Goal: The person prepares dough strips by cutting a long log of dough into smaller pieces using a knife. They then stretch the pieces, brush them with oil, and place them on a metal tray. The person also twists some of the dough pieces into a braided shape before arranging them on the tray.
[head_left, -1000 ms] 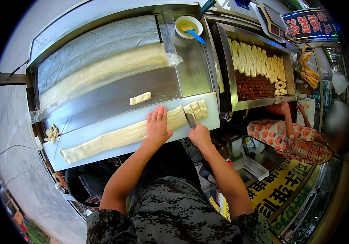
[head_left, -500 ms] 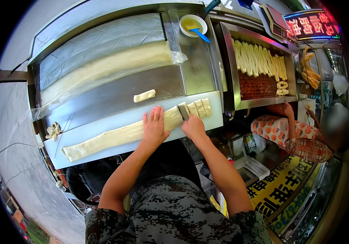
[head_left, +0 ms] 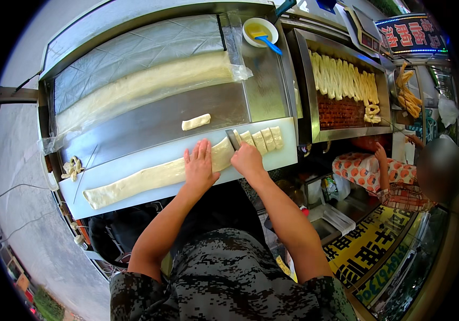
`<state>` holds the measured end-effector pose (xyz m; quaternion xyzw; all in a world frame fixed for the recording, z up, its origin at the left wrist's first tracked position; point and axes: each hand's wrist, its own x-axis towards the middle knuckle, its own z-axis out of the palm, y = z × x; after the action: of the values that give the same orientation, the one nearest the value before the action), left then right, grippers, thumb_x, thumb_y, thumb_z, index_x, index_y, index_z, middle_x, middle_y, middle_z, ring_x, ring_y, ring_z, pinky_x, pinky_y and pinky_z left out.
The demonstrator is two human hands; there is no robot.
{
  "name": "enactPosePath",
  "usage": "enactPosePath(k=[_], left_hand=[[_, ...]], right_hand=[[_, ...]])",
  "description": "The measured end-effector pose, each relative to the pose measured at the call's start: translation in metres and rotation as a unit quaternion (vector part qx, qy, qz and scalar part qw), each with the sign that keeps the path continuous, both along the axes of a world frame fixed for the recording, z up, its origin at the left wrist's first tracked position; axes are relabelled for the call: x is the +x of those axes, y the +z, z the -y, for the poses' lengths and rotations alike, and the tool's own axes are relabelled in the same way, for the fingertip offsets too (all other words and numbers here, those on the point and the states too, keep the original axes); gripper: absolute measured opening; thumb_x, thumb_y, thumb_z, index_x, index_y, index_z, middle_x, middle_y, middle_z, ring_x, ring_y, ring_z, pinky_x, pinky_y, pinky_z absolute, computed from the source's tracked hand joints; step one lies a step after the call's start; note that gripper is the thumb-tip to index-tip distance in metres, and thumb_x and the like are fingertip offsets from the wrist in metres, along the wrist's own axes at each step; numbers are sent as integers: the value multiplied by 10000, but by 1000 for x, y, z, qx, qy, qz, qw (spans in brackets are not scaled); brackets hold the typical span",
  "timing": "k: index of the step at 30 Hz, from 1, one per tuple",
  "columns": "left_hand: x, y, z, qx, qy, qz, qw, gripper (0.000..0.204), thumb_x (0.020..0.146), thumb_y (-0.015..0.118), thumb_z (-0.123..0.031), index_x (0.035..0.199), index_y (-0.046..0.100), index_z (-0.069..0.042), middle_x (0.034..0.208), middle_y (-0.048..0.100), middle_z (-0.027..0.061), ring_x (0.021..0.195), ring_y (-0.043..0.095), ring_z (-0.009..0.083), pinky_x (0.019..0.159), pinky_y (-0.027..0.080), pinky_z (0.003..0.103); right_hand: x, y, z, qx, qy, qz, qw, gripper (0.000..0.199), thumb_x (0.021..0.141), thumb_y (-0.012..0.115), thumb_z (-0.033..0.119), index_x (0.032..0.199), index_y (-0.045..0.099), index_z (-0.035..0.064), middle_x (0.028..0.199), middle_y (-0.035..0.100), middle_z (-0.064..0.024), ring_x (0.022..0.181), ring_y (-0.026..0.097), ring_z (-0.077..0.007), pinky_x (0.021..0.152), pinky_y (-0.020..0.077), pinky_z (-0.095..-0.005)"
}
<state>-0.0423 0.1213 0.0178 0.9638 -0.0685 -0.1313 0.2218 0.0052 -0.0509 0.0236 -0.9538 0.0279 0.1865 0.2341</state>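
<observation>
Outdoor stall, steel counter (head_left: 264, 91), grey pavement (head_left: 21, 214), daylight.

The right hand (head_left: 248, 160) is covering the handle of the cutter (head_left: 233, 139), so only its blade is showing. The left hand (head_left: 199, 167) is lying over part of the long dough strip (head_left: 149, 176), hiding the dough beneath it. Plastic film (head_left: 133, 59) is veiling the second dough band (head_left: 144, 85), blurring its surface. The bowl's (head_left: 260, 31) contents are too small to identify.
</observation>
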Motion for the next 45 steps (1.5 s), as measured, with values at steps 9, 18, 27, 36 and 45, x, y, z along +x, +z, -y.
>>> enactPosePath(k=[9,18,27,36,45], left_hand=[[-4,0,-10,-8,5,6,1000,1021,607,834,-298,1449,338,-1,1510,320,127,1401,303,302,1126,233,585],[-11,1,-27,7,13,-3,1000,1025,603,840,-307,1450,349,-4,1503,336,112,1411,297,281,1129,234,584],[-13,1,-36,-14,19,13,1000,1041,582,850,-295,1446,349,-3,1508,328,126,1400,313,299,1121,233,595],[-22,4,-59,16,28,-15,999,1047,598,850,-312,1454,331,-4,1512,323,121,1405,305,297,1121,224,610],[-27,1,-67,7,36,8,999,1047,590,859,-315,1449,346,-7,1506,330,116,1393,325,296,1109,238,613]], right_hand=[[-72,5,4,78,-52,34,995,117,834,577,109,860,564,-4,763,646,-263,743,633,-464,693,506,-552],[-7,0,-29,-3,-6,-52,999,253,778,571,133,966,617,-30,824,663,-285,803,647,-460,739,523,-519],[-75,8,-37,99,-34,54,993,133,841,564,130,858,563,-2,740,644,-264,737,633,-471,687,504,-560],[-23,7,-59,16,-8,-54,998,238,794,573,116,952,611,-58,812,648,-301,795,640,-457,748,513,-523],[-81,0,-79,66,-27,13,997,133,825,558,114,880,584,-4,759,640,-283,736,635,-459,674,503,-546]])
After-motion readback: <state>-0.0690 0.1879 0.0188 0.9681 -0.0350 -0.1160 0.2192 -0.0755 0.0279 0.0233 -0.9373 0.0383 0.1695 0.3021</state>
